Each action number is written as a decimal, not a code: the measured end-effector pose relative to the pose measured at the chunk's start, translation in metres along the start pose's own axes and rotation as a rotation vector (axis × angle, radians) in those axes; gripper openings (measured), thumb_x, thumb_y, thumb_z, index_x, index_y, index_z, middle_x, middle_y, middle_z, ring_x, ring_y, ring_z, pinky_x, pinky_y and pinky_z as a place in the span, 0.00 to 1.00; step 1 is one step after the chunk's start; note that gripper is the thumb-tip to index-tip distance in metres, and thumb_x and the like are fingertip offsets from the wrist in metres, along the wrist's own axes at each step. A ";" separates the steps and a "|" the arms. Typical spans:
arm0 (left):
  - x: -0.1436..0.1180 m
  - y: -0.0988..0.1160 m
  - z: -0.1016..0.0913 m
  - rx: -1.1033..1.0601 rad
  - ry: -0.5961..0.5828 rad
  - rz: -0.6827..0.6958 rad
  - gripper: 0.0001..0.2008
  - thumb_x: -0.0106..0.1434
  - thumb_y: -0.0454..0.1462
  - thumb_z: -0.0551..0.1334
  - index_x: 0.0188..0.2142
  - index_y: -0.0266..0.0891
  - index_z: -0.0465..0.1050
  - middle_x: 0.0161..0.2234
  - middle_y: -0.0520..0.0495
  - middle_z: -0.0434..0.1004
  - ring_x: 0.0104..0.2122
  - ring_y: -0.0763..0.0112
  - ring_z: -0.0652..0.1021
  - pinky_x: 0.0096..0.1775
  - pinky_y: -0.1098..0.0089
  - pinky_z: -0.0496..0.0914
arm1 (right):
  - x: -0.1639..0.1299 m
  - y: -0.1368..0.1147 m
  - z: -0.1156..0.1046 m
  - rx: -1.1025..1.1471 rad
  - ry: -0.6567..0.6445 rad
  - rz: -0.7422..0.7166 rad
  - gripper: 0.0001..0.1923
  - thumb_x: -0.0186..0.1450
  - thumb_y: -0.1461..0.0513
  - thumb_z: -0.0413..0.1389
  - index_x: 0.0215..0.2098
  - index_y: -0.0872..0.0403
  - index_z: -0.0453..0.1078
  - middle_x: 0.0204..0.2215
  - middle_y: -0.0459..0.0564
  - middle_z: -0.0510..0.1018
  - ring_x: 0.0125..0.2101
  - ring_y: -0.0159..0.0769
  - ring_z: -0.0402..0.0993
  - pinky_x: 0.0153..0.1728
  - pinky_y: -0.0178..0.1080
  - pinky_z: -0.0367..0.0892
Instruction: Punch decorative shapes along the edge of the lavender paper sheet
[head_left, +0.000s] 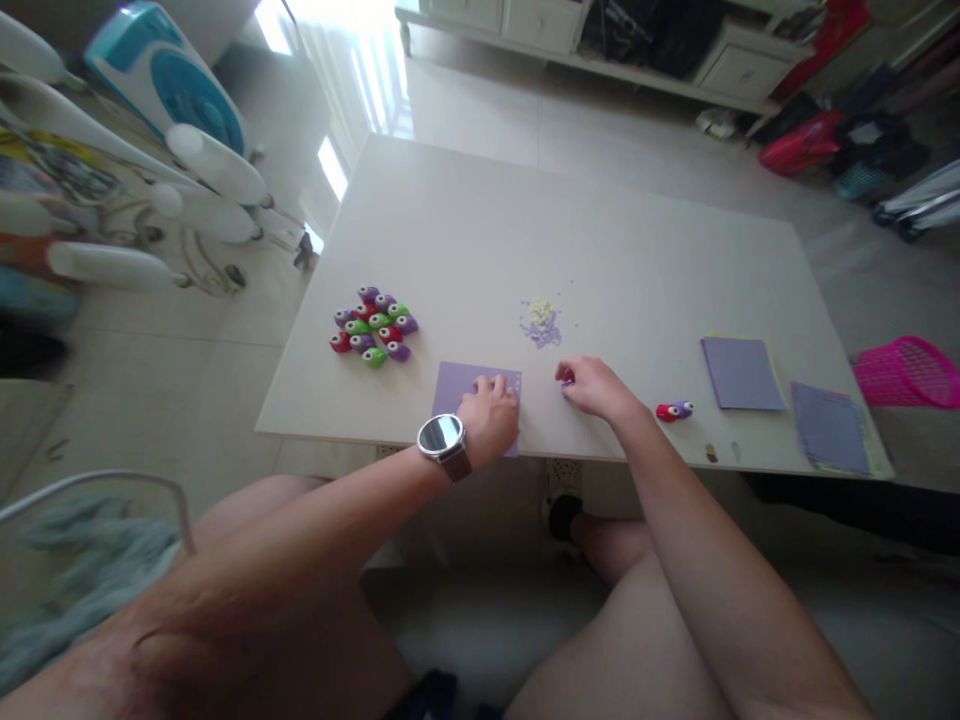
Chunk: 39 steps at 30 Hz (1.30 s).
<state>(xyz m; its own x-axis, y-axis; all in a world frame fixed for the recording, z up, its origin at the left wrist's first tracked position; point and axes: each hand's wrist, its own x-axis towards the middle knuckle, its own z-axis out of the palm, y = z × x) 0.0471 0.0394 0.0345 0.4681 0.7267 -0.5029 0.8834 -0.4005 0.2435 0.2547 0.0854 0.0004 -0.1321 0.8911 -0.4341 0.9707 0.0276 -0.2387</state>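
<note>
head view, looking down on a pale desk (465, 220). the left hand (491, 415), a watch (442, 438) on its wrist, lies palm-down with fingers spread on a purple paper sheet (459, 385) at the near edge of the desk, pressing it flat rather than gripping it. the right hand (592, 385) rests just beside the sheet's right side, fingers curled around a small object with a red part showing at the fingertips; it looks like a small craft punch (566, 377), though most of it is hidden by the fingers. a little heap of purple and yellow paper bits (540, 322) lies just beyond the two hands. to the left sits a cluster of small punches (373, 325) in red, green and purple, touching one another; a single red-and-purple punch (674, 410) lies to the right of the right forearm. further right are a stack of purple sheets (741, 372) and a second stack (831, 428) near the desk's corner, with a pink basket (907, 372) off the desk's edge. judged from its look, the sheet is light, thin and limp, apt to slide on the smooth top and to crease if pinched hard; it is best held flat under the palm or taken by an edge. the punch appears small, rigid and smooth, suited to a pinch between thumb and fingers across its body.
</note>
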 end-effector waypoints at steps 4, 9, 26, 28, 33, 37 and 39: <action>0.001 -0.001 0.003 0.026 0.016 0.029 0.25 0.72 0.40 0.59 0.65 0.32 0.66 0.60 0.26 0.67 0.57 0.44 0.69 0.46 0.55 0.76 | -0.007 0.031 -0.001 -0.052 0.025 0.087 0.18 0.61 0.74 0.54 0.43 0.54 0.80 0.42 0.53 0.85 0.42 0.39 0.79 0.42 0.35 0.67; 0.002 -0.002 0.006 0.046 0.020 0.058 0.24 0.71 0.42 0.61 0.63 0.34 0.68 0.59 0.27 0.67 0.57 0.44 0.69 0.47 0.55 0.76 | -0.021 0.081 -0.002 -0.107 0.051 0.211 0.21 0.59 0.76 0.54 0.44 0.55 0.80 0.43 0.55 0.85 0.43 0.40 0.79 0.44 0.35 0.67; 0.017 -0.013 0.006 -0.040 0.094 0.087 0.25 0.69 0.42 0.62 0.63 0.38 0.67 0.65 0.29 0.64 0.61 0.45 0.69 0.51 0.53 0.73 | -0.022 0.071 -0.001 -0.137 0.228 0.081 0.12 0.63 0.66 0.57 0.43 0.53 0.79 0.45 0.57 0.82 0.49 0.47 0.76 0.51 0.42 0.67; 0.019 -0.024 -0.002 -0.033 0.128 0.021 0.23 0.70 0.43 0.61 0.61 0.36 0.68 0.61 0.29 0.68 0.59 0.44 0.70 0.52 0.52 0.72 | -0.018 0.055 -0.005 -0.105 0.234 0.027 0.11 0.64 0.64 0.58 0.43 0.54 0.79 0.45 0.57 0.82 0.49 0.48 0.75 0.53 0.43 0.67; 0.014 -0.064 -0.023 0.038 0.200 -0.215 0.18 0.70 0.41 0.58 0.55 0.35 0.72 0.56 0.28 0.70 0.57 0.36 0.70 0.48 0.50 0.72 | -0.011 0.033 -0.009 -0.061 0.240 -0.032 0.08 0.66 0.62 0.57 0.41 0.53 0.78 0.45 0.57 0.82 0.50 0.48 0.75 0.54 0.45 0.67; 0.010 -0.106 -0.028 0.100 0.187 -0.238 0.17 0.66 0.33 0.58 0.53 0.36 0.73 0.57 0.28 0.69 0.55 0.36 0.70 0.46 0.51 0.72 | -0.009 0.026 -0.006 -0.055 0.218 -0.037 0.07 0.67 0.63 0.57 0.41 0.53 0.77 0.45 0.56 0.82 0.50 0.47 0.75 0.54 0.44 0.67; 0.010 -0.125 -0.026 0.099 0.168 -0.217 0.18 0.64 0.30 0.56 0.52 0.35 0.74 0.54 0.29 0.70 0.53 0.41 0.71 0.47 0.52 0.72 | -0.009 0.025 -0.004 -0.057 0.207 -0.034 0.08 0.67 0.63 0.57 0.41 0.53 0.77 0.44 0.56 0.82 0.49 0.46 0.75 0.54 0.44 0.67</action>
<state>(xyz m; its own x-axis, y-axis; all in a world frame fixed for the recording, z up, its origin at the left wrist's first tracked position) -0.0577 0.1114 0.0210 0.2730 0.8804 -0.3877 0.9605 -0.2719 0.0589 0.2811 0.0803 0.0016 -0.1272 0.9630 -0.2375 0.9769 0.0802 -0.1979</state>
